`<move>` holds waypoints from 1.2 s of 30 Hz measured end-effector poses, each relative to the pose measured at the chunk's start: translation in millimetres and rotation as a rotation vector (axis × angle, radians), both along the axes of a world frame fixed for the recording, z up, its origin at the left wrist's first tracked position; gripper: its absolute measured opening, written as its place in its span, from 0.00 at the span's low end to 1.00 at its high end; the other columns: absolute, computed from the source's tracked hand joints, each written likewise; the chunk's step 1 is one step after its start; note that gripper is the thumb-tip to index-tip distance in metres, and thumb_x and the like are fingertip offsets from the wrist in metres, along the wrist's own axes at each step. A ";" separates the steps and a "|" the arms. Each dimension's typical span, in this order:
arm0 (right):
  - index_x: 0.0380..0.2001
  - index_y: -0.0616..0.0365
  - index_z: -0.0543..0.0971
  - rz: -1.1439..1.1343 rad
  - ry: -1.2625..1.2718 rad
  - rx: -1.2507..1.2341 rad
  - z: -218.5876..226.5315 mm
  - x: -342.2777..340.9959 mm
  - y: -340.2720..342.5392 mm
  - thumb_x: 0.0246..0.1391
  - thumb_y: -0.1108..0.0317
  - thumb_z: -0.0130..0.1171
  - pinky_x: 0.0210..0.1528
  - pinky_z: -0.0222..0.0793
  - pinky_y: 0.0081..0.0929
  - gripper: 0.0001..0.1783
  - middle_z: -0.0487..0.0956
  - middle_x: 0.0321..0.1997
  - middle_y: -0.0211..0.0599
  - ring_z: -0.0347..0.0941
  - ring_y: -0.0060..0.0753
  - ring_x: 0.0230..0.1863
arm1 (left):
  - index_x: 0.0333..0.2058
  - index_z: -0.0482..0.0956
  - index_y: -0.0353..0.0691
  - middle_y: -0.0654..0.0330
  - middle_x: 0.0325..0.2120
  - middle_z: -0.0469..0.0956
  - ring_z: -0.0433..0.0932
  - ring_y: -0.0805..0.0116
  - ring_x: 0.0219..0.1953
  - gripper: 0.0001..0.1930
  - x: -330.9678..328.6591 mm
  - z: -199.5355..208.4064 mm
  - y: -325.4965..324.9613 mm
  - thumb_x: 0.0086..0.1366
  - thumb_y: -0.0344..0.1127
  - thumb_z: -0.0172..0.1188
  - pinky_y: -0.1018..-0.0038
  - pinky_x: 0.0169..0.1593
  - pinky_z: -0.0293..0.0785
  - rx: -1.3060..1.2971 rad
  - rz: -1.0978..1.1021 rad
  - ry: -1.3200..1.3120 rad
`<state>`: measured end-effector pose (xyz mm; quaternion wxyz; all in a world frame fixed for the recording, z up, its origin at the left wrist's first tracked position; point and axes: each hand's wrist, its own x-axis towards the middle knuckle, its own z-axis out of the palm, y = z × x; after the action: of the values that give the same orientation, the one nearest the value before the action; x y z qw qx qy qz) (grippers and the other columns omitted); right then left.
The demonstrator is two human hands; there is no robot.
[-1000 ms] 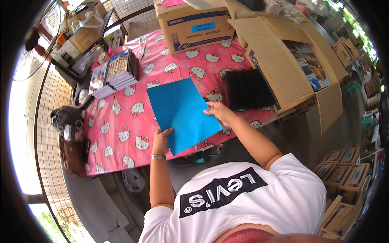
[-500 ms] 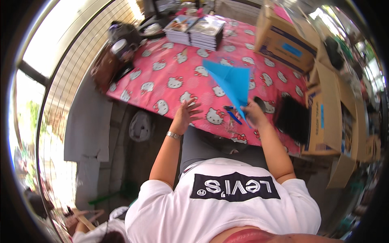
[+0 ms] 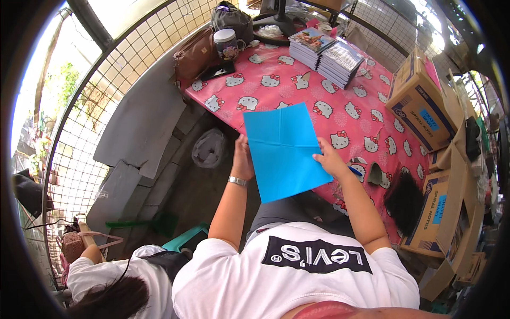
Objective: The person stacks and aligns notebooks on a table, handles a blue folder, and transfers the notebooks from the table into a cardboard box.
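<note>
A bright blue sheet of paper [image 3: 284, 151], with creases crossing near its middle, is held up over the table's near edge. My left hand [image 3: 243, 160], with a metal watch on the wrist, is closed at its left edge, fingers partly hidden behind it. At the right edge, my right hand [image 3: 330, 159] pinches the sheet, thumb in front. Just beyond my right wrist, a blue-handled tool [image 3: 357, 170] lies partly hidden on the table. A dark greyish oval object [image 3: 374, 174] and a black fuzzy-looking item [image 3: 405, 203] lie further right.
A pink cartoon-cat cloth covers the table [image 3: 305, 98]. Stacked books [image 3: 334, 57], a brown bag [image 3: 195, 56] and a mug [image 3: 227, 43] stand at the back. Cardboard boxes [image 3: 425, 109] line the right side. At lower left is another person [image 3: 127, 276], near a green chair [image 3: 186, 237].
The blue sheet, earlier hanging folded from my right hand, is now spread flat. My left hand, empty and spread before, has taken its left edge. The view has swung left.
</note>
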<state>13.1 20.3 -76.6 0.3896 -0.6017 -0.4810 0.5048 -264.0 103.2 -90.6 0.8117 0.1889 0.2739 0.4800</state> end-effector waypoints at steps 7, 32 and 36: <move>0.68 0.47 0.56 -0.023 -0.393 0.053 -13.8 -19.6 79.6 0.55 0.73 0.60 0.63 0.62 0.45 0.39 0.64 0.66 0.55 0.63 0.57 0.64 | 0.50 0.71 0.41 0.59 0.39 0.76 0.76 0.62 0.39 0.16 -69.3 -42.2 123.7 0.67 0.40 0.54 0.64 0.42 0.77 -0.003 0.444 0.360; 0.63 0.37 0.68 0.870 -0.829 0.766 -67.2 -145.5 295.6 0.54 0.30 0.48 0.73 0.30 0.61 0.39 0.60 0.71 0.37 0.43 0.57 0.75 | 0.51 0.81 0.65 0.66 0.73 0.27 0.20 0.23 0.67 0.35 -123.8 -12.6 394.8 0.42 0.65 0.70 0.32 0.65 0.46 0.897 0.140 2.306; 0.65 0.37 0.67 0.967 -0.806 0.781 -67.6 -182.5 336.1 0.53 0.29 0.47 0.74 0.31 0.58 0.41 0.60 0.71 0.35 0.44 0.54 0.75 | 0.46 0.85 0.60 0.57 0.72 0.32 0.26 0.36 0.71 0.30 -136.6 -20.1 415.2 0.44 0.64 0.69 0.39 0.69 0.29 1.035 0.135 2.239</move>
<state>-169.4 356.4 -144.2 0.1026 -0.2791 -0.9426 0.1520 -400.7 518.4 -110.7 -0.0666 0.7799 0.6048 0.1466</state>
